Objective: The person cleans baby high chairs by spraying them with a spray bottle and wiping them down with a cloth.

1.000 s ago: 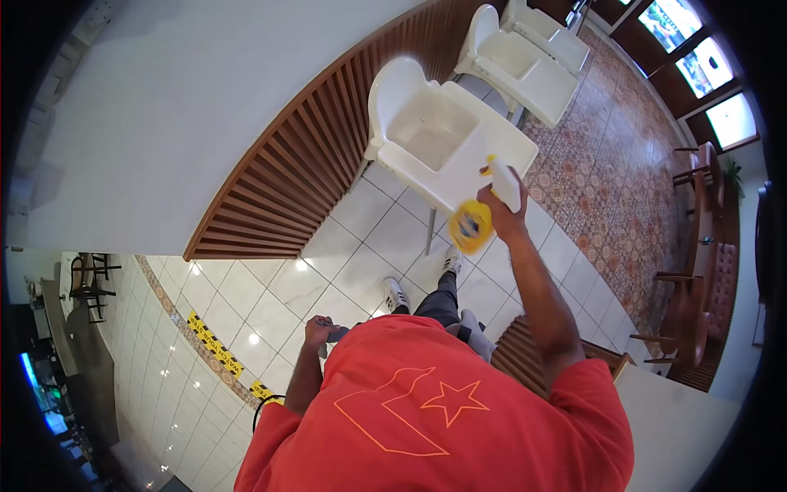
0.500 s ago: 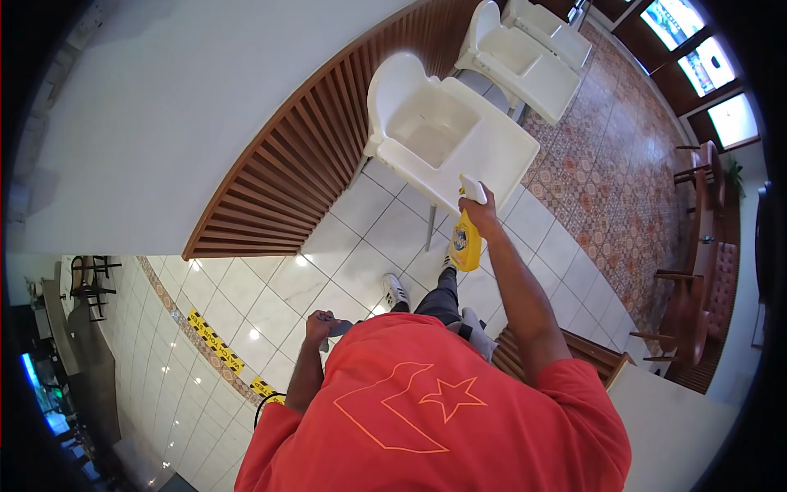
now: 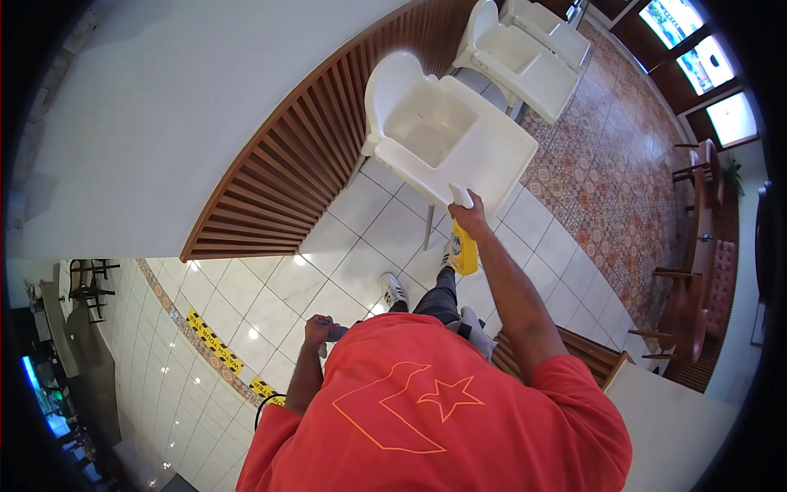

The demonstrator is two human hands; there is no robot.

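Note:
My right hand (image 3: 470, 215) is wrapped round the neck of a yellow spray bottle (image 3: 464, 250) with a white trigger head. It is in front of the near edge of a white high chair (image 3: 496, 160), which has a deep seat and a broad tray. Whether the bottle touches the tray I cannot tell. Down by my left side, my left hand (image 3: 317, 329) is closed on a grey cloth (image 3: 337, 333), partly hidden by the fingers and my shirt.
Two more white high chairs (image 3: 537, 78) stand behind the first, along a slatted wood panel (image 3: 270, 189). Yellow-black warning tape (image 3: 215, 343) runs over the tiled floor at left. Wooden tables (image 3: 697, 328) and a tufted bench (image 3: 721, 291) line the right side.
My right hand has drawn slightly left and down with the spray bottle, whose head has turned a little. My left hand has barely shifted.

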